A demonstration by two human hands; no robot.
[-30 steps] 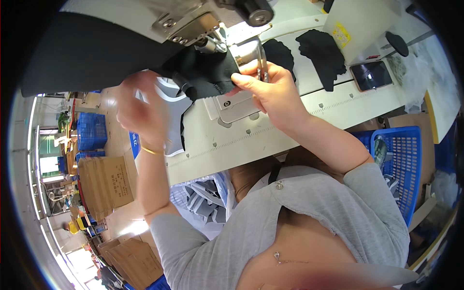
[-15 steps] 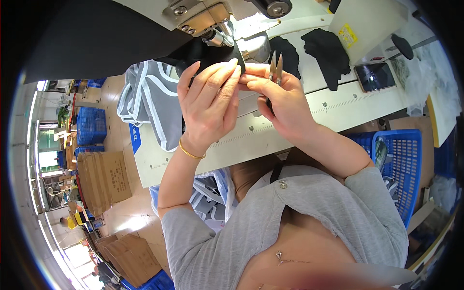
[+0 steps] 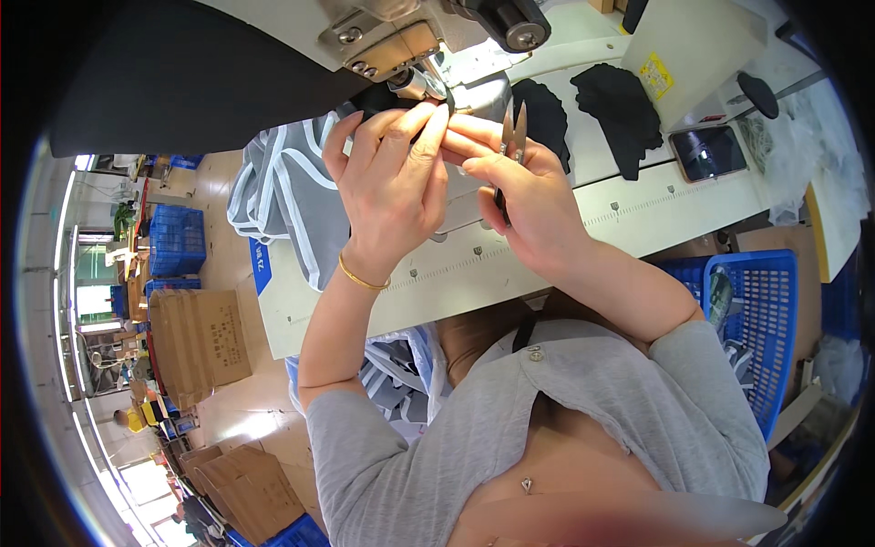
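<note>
My left hand is closed at the fingertips on the edge of a black fabric piece, right below the presser foot of a sewing machine. Much of that piece is hidden behind my fingers and the machine. Held in my right hand is a pair of small scissors, blades pointing up and slightly apart. The fingertips of my right hand meet those of my left at the fabric's edge.
Grey cloth with white trim lies left of my hands. Black fabric pieces and a phone lie to the right on the white table. A blue basket stands at lower right; cardboard boxes stand on the floor at left.
Both hands have moved slightly up, closer to the presser foot, along with the black fabric piece. Less of the fabric shows above my fingers. The scissors stay in my right hand.
</note>
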